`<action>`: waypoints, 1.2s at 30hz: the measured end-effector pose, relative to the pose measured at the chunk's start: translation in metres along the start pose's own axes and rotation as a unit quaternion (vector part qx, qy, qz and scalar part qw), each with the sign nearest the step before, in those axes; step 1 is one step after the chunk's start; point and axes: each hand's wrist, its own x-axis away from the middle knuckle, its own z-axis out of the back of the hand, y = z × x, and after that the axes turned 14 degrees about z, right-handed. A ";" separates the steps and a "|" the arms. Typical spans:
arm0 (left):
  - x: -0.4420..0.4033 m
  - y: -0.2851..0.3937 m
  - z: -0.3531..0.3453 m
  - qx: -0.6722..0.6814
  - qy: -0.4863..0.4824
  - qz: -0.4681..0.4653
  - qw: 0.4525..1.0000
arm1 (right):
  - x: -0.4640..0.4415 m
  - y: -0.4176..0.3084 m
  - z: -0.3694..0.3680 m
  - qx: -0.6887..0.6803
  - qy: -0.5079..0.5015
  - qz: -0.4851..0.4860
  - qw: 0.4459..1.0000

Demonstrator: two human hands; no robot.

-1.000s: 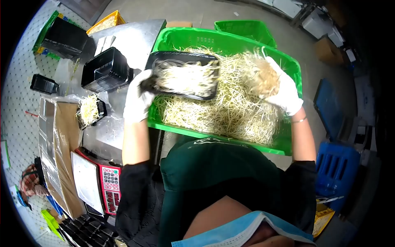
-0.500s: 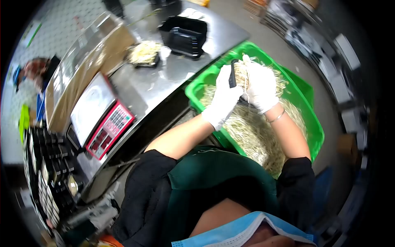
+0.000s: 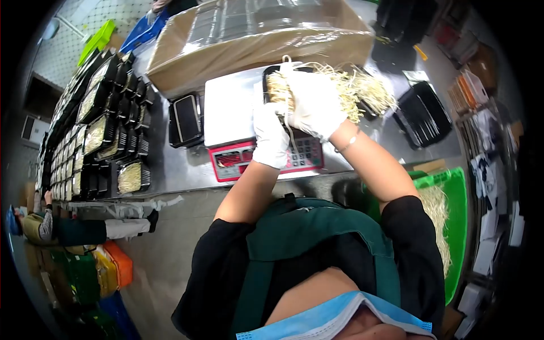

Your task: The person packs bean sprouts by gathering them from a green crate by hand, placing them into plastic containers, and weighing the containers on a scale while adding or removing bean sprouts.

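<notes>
A black plastic tray (image 3: 272, 71) heaped with bean sprouts (image 3: 280, 90) is over the right part of a red-and-white digital scale (image 3: 226, 116); whether it touches the plate is hidden. My gloved left hand (image 3: 270, 136) grips the tray's near left side. Across the top of the sprouts lies my gloved right hand (image 3: 317, 105), its fingers curled round them and partly hidden. Long strands stick out beyond that hand. To its right, another sprout-filled tray (image 3: 371, 93) rests on the metal table.
Behind the scale stands a plastic-lined carton (image 3: 187, 62). An unfilled black tray (image 3: 424, 116) lies right, more trays (image 3: 185, 120) left of the scale. Stacked filled trays (image 3: 96, 136) crowd the left end. A green bin (image 3: 458, 226) of sprouts is lower right. A person (image 3: 73, 229) stands far left.
Both hands have moved with the tray and sprouts from above the green bin to over the scale. My view has turned left, toward the table.
</notes>
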 end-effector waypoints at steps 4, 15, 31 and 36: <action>-0.032 0.030 0.054 -0.223 0.087 -0.076 0.968 | -0.041 -0.005 -0.059 -0.064 -0.014 -0.002 0.998; -0.049 0.057 0.027 -0.655 -0.038 -0.308 0.689 | -0.055 0.048 -0.055 -0.044 -0.212 0.234 0.948; -0.052 0.053 0.013 -0.741 -0.092 -0.239 0.621 | 0.003 0.094 -0.042 -0.136 -0.176 0.027 0.975; -0.051 0.053 0.015 -0.735 -0.100 -0.234 0.628 | -0.024 0.103 -0.026 -0.042 -0.394 0.059 0.916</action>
